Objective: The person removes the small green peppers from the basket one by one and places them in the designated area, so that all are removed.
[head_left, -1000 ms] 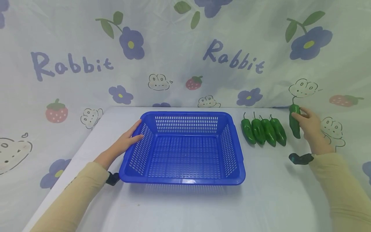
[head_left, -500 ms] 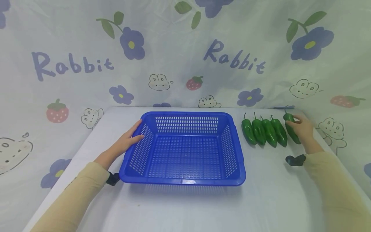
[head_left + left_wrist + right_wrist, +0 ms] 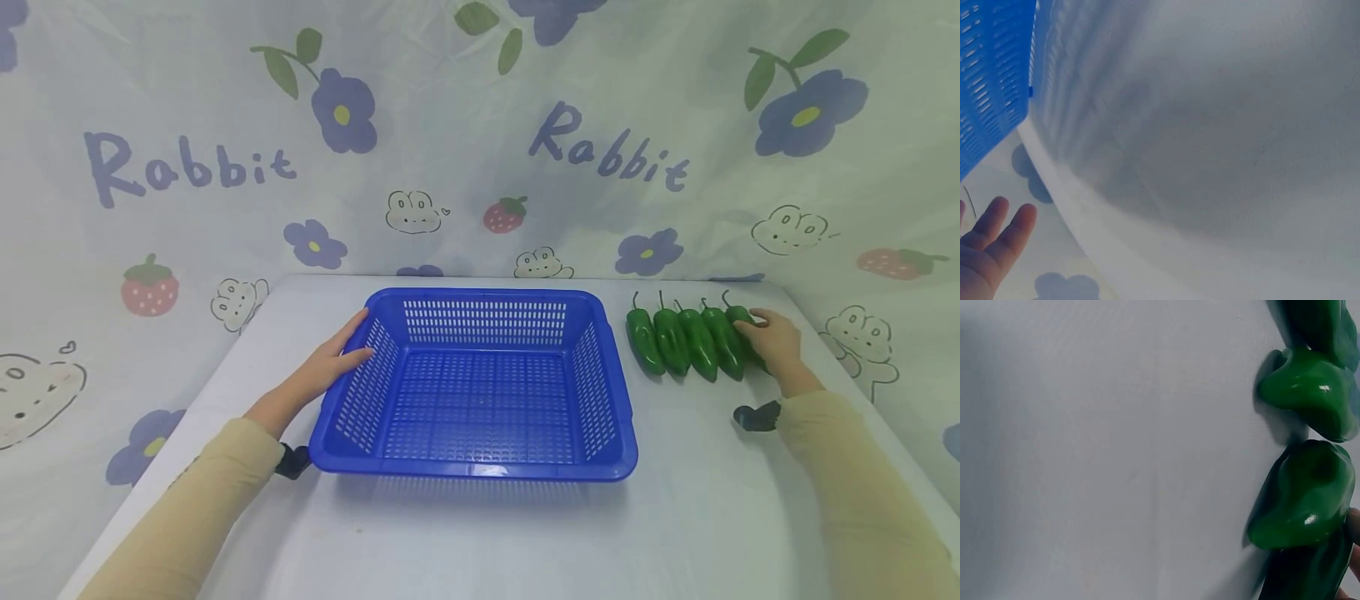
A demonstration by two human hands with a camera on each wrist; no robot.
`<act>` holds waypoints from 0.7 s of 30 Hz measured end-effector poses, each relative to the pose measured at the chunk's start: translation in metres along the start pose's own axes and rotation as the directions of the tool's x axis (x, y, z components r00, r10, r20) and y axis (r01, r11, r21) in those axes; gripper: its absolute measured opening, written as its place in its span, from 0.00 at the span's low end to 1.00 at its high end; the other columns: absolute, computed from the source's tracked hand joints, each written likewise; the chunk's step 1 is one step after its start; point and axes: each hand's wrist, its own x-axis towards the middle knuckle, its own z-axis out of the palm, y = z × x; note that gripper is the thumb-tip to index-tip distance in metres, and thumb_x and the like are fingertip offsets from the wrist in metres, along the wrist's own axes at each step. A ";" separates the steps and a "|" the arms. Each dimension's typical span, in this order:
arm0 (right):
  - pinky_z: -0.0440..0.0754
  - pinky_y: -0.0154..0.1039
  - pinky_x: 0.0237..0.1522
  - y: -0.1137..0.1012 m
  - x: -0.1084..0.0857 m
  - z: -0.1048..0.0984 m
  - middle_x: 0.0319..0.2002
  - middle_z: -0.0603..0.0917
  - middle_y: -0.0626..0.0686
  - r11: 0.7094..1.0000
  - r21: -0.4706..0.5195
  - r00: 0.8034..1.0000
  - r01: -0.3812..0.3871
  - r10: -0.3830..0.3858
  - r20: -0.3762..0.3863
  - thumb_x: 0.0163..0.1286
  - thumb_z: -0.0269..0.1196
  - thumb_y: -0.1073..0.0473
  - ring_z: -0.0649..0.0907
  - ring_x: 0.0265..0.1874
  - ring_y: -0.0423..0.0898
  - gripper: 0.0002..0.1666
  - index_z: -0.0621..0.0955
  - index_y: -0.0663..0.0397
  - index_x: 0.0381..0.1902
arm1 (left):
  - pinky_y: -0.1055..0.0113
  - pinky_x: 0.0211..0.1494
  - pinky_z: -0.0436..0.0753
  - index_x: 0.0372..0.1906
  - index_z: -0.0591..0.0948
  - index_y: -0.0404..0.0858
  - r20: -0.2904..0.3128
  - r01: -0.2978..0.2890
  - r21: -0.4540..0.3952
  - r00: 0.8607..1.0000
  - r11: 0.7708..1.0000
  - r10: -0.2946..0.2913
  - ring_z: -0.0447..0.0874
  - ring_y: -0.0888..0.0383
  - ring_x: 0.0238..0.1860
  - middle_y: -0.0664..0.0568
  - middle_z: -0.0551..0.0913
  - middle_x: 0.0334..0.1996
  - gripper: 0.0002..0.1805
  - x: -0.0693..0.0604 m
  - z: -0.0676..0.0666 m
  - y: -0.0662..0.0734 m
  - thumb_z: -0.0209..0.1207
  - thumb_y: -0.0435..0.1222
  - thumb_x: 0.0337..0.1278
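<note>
A blue plastic basket (image 3: 480, 400) with slotted walls stands on the white table, and nothing lies inside it. My left hand (image 3: 322, 367) rests on its left rim; in the left wrist view some straight fingers (image 3: 1007, 240) show below the basket wall (image 3: 991, 75). Right of the basket, several green peppers (image 3: 697, 346) lie side by side, stems toward the back. My right hand (image 3: 776, 342) holds the rightmost green pepper (image 3: 738, 314) against the row, thumb on its near face. In the right wrist view that pepper (image 3: 1307, 575) is at the bottom edge, beside a fingertip (image 3: 1354, 525).
The white tabletop (image 3: 480, 542) stretches in front of the basket and peppers. A patterned cloth (image 3: 450, 150) with flowers and rabbits hangs behind the table's back edge. Dark wrist cameras (image 3: 757, 417) sit under both wrists.
My right hand has moved left with its pepper, lowering it from an upright pose down to the table beside the other peppers. The left hand and basket have stayed put.
</note>
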 end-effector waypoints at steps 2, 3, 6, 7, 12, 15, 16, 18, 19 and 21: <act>0.68 0.60 0.56 0.000 0.000 0.000 0.58 0.62 0.79 1.000 -0.002 1.000 -0.002 0.002 0.004 0.71 0.45 0.48 0.65 0.56 0.72 0.37 0.56 0.73 0.64 | 0.33 0.60 0.57 0.72 0.38 0.42 0.000 0.002 0.000 1.000 1.000 -0.002 0.47 0.28 0.66 0.31 0.42 0.70 0.40 0.000 0.000 0.001 0.46 0.40 0.63; 0.68 0.60 0.56 0.000 0.000 0.000 0.58 0.62 0.79 1.000 -0.001 1.000 -0.007 0.007 0.007 0.71 0.45 0.47 0.65 0.56 0.72 0.37 0.56 0.73 0.65 | 0.33 0.60 0.57 0.72 0.38 0.42 -0.001 0.004 0.001 1.000 1.000 -0.004 0.47 0.28 0.66 0.31 0.42 0.70 0.40 0.000 0.000 0.001 0.46 0.40 0.63; 0.67 0.59 0.57 -0.001 0.001 0.000 0.58 0.62 0.78 1.000 -0.009 1.000 -0.013 0.013 0.013 0.71 0.44 0.46 0.65 0.57 0.72 0.38 0.56 0.73 0.64 | 0.33 0.60 0.57 0.72 0.38 0.42 0.001 0.005 0.003 1.000 1.000 -0.005 0.47 0.28 0.66 0.31 0.42 0.70 0.40 0.000 0.000 0.001 0.46 0.40 0.63; 0.66 0.59 0.58 -0.001 0.001 0.000 0.58 0.62 0.78 1.000 -0.011 1.000 -0.016 0.016 0.015 0.70 0.44 0.46 0.65 0.57 0.72 0.38 0.56 0.73 0.64 | 0.33 0.60 0.57 0.72 0.38 0.42 0.001 0.005 0.003 1.000 1.000 -0.005 0.47 0.28 0.66 0.31 0.42 0.70 0.40 0.000 -0.001 0.001 0.46 0.40 0.63; 0.65 0.59 0.59 -0.002 0.000 0.000 0.58 0.62 0.78 1.000 -0.006 0.999 -0.029 0.029 0.035 0.70 0.43 0.44 0.64 0.57 0.72 0.39 0.56 0.74 0.64 | 0.33 0.60 0.56 0.72 0.38 0.42 0.003 0.002 0.003 1.000 1.000 -0.002 0.46 0.28 0.66 0.32 0.41 0.70 0.40 0.000 -0.001 0.002 0.46 0.40 0.63; 0.66 0.59 0.58 -0.003 0.000 0.000 0.58 0.62 0.78 0.999 -0.001 0.999 -0.032 0.032 0.041 0.70 0.43 0.44 0.64 0.57 0.72 0.39 0.56 0.74 0.64 | 0.33 0.61 0.55 0.72 0.38 0.42 0.003 0.001 0.004 1.000 1.000 -0.001 0.46 0.29 0.66 0.32 0.41 0.70 0.40 -0.001 -0.001 0.002 0.46 0.40 0.63; 0.66 0.59 0.58 -0.003 0.000 0.000 0.58 0.62 0.78 1.000 -0.004 0.999 -0.031 0.031 0.042 0.70 0.43 0.44 0.65 0.57 0.72 0.39 0.56 0.75 0.64 | 0.33 0.61 0.55 0.72 0.38 0.42 0.003 0.001 0.006 1.000 1.000 -0.001 0.45 0.29 0.66 0.32 0.41 0.70 0.40 -0.001 -0.001 0.003 0.46 0.40 0.63; 0.66 0.60 0.58 -0.003 0.000 0.000 0.58 0.62 0.78 1.000 -0.006 0.999 -0.030 0.030 0.040 0.70 0.43 0.45 0.65 0.57 0.72 0.39 0.56 0.75 0.64 | 0.33 0.61 0.55 0.72 0.38 0.42 0.003 0.002 0.009 1.000 1.000 -0.002 0.45 0.29 0.66 0.32 0.41 0.70 0.40 -0.001 -0.001 0.003 0.46 0.40 0.63; 0.66 0.60 0.58 -0.003 0.000 0.000 0.58 0.62 0.78 1.000 -0.004 0.999 -0.031 0.031 0.040 0.70 0.43 0.45 0.65 0.57 0.72 0.39 0.56 0.75 0.64 | 0.33 0.60 0.55 0.72 0.38 0.41 0.003 0.004 0.011 1.000 1.000 -0.004 0.45 0.29 0.66 0.32 0.41 0.70 0.40 -0.001 -0.001 0.003 0.45 0.40 0.63; 0.65 0.60 0.58 -0.003 0.000 -0.001 0.59 0.61 0.78 0.999 0.000 0.998 -0.039 0.039 0.040 0.70 0.43 0.45 0.64 0.57 0.73 0.39 0.55 0.74 0.64 | 0.33 0.60 0.56 0.72 0.38 0.41 0.004 0.006 0.014 1.000 1.000 -0.006 0.45 0.28 0.66 0.32 0.41 0.70 0.40 -0.001 -0.001 0.003 0.45 0.41 0.63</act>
